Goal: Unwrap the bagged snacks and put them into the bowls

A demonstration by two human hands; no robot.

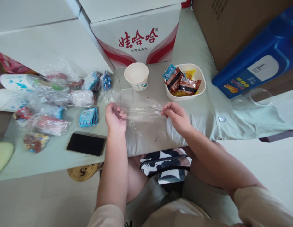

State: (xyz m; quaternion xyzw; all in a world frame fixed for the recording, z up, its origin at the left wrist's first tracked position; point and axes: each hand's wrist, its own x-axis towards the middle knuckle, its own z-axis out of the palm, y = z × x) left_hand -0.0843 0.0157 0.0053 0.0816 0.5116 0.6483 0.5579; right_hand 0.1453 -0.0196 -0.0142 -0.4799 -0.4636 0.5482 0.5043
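Note:
A clear plastic bag (143, 110) is stretched between my two hands, low over the cloth-covered surface. My left hand (116, 116) grips its left end with curled fingers. At the other end, my right hand (176, 115) pinches the plastic between thumb and fingers. Just beyond the bag stands a white paper cup (136, 76) with blue leaf print. To its right, a white bowl (203, 78) holds several wrapped snacks (181, 82), in brown, blue and yellow. A blue snack packet (88, 117) lies to the left of my left hand.
A black phone (86, 144) lies near the front edge at left. Bagged snacks (51, 123) and stacked paper cups (15, 82) crowd the far left. White boxes (141, 41) stand behind; a blue bottle (257, 60) and a clear cup (261, 97) are at right.

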